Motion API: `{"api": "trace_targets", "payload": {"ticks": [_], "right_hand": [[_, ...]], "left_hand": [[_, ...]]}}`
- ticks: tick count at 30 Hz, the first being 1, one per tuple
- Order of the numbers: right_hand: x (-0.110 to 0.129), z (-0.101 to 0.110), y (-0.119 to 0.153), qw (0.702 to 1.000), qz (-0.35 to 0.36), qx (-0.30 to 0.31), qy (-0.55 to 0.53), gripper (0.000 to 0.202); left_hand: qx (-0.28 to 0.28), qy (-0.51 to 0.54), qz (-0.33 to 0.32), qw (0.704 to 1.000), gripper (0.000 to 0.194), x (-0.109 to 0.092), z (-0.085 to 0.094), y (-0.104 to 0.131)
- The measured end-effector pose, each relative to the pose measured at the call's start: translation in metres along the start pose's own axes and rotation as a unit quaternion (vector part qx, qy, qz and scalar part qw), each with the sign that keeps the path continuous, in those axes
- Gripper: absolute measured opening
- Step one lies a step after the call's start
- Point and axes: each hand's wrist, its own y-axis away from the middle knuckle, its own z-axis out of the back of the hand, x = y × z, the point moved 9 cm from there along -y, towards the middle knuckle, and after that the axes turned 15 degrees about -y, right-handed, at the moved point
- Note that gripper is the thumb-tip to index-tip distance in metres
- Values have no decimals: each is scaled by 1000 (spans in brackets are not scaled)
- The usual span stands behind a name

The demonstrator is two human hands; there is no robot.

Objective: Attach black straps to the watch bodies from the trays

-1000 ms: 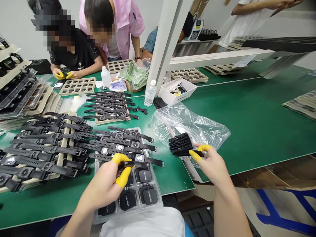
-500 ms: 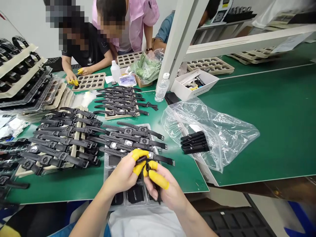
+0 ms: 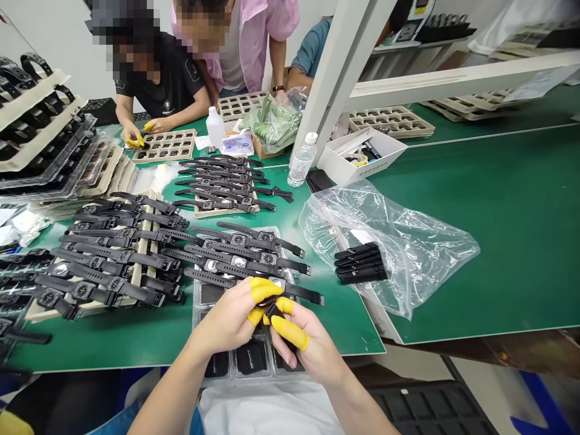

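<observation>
My left hand [image 3: 233,319], with yellow finger covers, pinches a small dark watch body [image 3: 267,301]. Against it, my right hand [image 3: 312,341], also in yellow covers, grips a black watch strap [image 3: 273,312]; the fingers hide where the two pieces meet. Both hands are over a clear plastic tray [image 3: 235,381]. Black pieces lie in its nearer pockets, and strapped watches [image 3: 238,261] lie face down across its far part. To the right, a bundle of loose black straps [image 3: 361,264] rests on a clear plastic bag [image 3: 408,248].
More strapped watches [image 3: 109,260] cover a beige tray on the left, others [image 3: 226,184] one farther back. Stacked trays [image 3: 40,145] rise at far left. A water bottle [image 3: 302,161] and white box [image 3: 362,156] stand by a white post [image 3: 338,72]. Co-workers are across the table.
The strap in my right hand has turned, showing more of its flat end by the watch body. My hands stay close together. The view has shifted slightly.
</observation>
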Motion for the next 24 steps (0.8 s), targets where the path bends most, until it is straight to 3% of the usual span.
{"api": "trace_targets", "payload": {"ticks": [10, 16, 24], "right_hand": [[-1, 12, -4, 995, 35, -67, -72, 39], [0, 3, -1, 1000, 10, -4, -8, 42], [-2, 6, -3, 998, 31, -45, -36, 37]], "left_hand": [[-47, 10, 25, 999, 40, 0, 9, 0], [-15, -18, 7, 1000, 49, -1, 1, 1], [-20, -20, 12, 1000, 48, 1, -1, 2]]}}
